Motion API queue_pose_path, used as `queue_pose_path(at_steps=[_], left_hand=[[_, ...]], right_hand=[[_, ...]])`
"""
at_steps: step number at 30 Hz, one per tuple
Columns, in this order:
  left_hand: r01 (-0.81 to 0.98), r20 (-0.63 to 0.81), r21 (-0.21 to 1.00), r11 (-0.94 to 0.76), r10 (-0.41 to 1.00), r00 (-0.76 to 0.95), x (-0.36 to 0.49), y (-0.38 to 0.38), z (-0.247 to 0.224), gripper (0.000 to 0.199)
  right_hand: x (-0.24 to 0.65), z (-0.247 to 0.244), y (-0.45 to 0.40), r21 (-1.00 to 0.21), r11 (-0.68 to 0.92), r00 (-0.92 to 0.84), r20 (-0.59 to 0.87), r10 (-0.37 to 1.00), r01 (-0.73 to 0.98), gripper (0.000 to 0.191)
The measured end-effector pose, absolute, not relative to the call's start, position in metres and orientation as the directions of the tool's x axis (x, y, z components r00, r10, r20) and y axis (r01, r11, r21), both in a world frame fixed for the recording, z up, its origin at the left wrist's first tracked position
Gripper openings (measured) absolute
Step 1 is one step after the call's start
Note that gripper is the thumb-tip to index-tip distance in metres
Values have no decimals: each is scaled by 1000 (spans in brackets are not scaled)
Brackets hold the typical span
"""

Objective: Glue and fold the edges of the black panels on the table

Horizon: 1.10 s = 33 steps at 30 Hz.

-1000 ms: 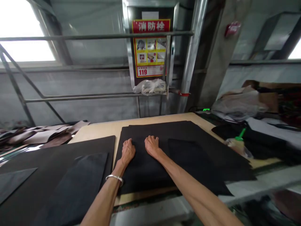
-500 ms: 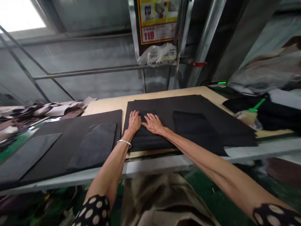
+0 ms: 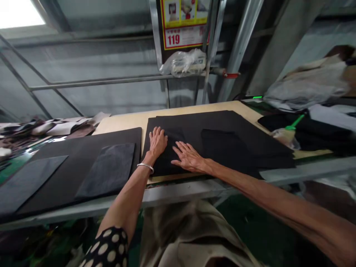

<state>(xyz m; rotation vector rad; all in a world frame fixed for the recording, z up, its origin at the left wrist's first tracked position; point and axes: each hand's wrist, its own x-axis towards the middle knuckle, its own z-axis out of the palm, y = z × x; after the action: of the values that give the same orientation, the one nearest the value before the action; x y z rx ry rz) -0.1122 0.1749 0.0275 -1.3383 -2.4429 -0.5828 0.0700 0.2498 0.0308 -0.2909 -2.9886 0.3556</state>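
The person's left hand (image 3: pixel 158 142) lies flat on a stack of black sheets (image 3: pixel 219 128), and the fingers are spread and point away from the body. The right hand (image 3: pixel 189 157) also lies open on the same stack, just beside the left hand and turned inward, so its fingers point toward the left hand. Neither hand pinches anything: both palms are pressed down on the material and the fingers are not closed together. The stack lies on a light wooden board (image 3: pixel 119 124), and the hands are near its front left part. A smaller black piece (image 3: pixel 222 148) sits on top of the stack, to the right of the right hand. On the left side, well beside the stack, there is a separate black panel (image 3: pixel 83 155) with 2 greyer pieces on it, (image 3: pixel 107 170) and (image 3: pixel 30 181). A silver bangle (image 3: pixel 145 167) is around the left wrist, and a dotted sleeve (image 3: pixel 107 248) covers the upper left arm. Behind the panel lies a pile of brown leather scraps (image 3: pixel 63 128). On the right, a plastic cup with a green straw (image 3: pixel 287 137) stands near dark cloth (image 3: pixel 319 137). A plastic bag (image 3: pixel 183 63) rests on a metal pipe under a red and yellow fire hydrant sign showing 119 (image 3: pixel 183 37).
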Motion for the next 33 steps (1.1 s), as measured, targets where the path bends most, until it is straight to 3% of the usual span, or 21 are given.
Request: queue_pose_path(at_steps=[3,5,9,12,16,20,26,33], left_hand=[[878,408,183,442,779,-477,-107,172,34,30],[880,373,167,446,797,-475,-104,171,37,34],[881,339,132,455,814,-471,-108,169,39,31],[896,299,129,425,845,-444,-112,170,42,28],[889,417,61,454,798,-436,-107,183,49,21],[929,438,29,369,830,-344,-83,217,57,21],[986,363,129,101,921,-142,-18,292,74,22],[946,94,13,-323,943,320,84,363,85,40]], right_hand=[[98,44,259,-223,968,-980,131,150,118,55],[126,56,273,-196,974,-954,252,165,116,41],[208,70,307,-226,912,-741,533,409,341,38],[277,60,317,-388,768,-514,578,634,510,43],[337,30,304,-652,500,-303,399,865,570,46],[348,11,287,-784,330,-271,214,939,526,45],[329,0,281,-868,206,-270,88,959,451,50],[317,-14,280,-979,-38,-240,-86,967,199,50]])
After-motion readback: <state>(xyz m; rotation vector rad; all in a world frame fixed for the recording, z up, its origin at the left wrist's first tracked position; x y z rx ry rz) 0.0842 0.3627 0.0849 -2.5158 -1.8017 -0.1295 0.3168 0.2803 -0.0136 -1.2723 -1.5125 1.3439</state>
